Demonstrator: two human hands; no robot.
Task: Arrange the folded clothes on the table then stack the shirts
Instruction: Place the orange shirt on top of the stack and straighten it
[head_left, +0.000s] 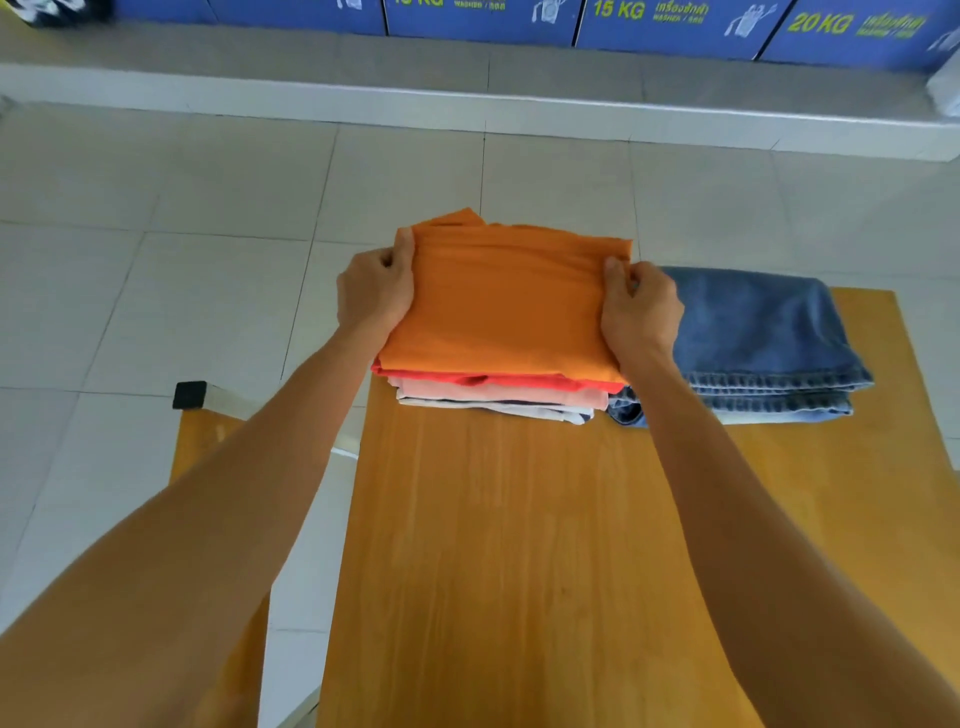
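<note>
A folded orange shirt (506, 301) lies on top of a stack at the far left of the wooden table (519, 545). Under it show the edges of a red shirt (519, 382), a pink shirt (519, 397) and a white striped one (519, 410). My left hand (376, 291) grips the orange shirt's left edge and my right hand (641, 312) grips its right edge. Folded blue jeans (763, 343) lie on the table right beside the stack, touching it.
A wooden chair or stool (208, 436) with a black-capped leg stands left of the table. Beyond the table is tiled floor, a raised grey step (467, 98) and blue washing machine panels (675, 21) marked 15 KG and 20 KG.
</note>
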